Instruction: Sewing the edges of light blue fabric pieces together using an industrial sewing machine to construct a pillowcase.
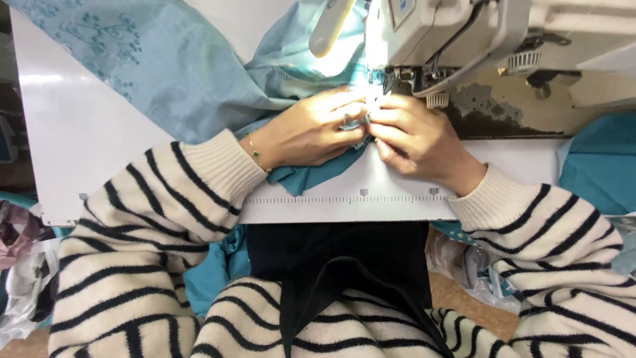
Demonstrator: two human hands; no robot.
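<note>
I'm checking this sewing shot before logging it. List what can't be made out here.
- Needle: head view, hidden behind the fingers of the left hand and right hand.
- Seam being held: covered by both hands pinching the teal fabric.
- Sewing machine: top cut off by the frame edge.
- Ruler marks on the table edge: too small to read.

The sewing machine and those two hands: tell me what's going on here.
A person in a striped sweater sits at a white sewing table. Both hands pinch blue-green fabric right in front of the sewing machine, at the needle area. The left hand lies flat on the cloth, fingers forward; the right hand meets it fingertip to fingertip. More of the light blue cloth is heaped behind the machine to the left.
</note>
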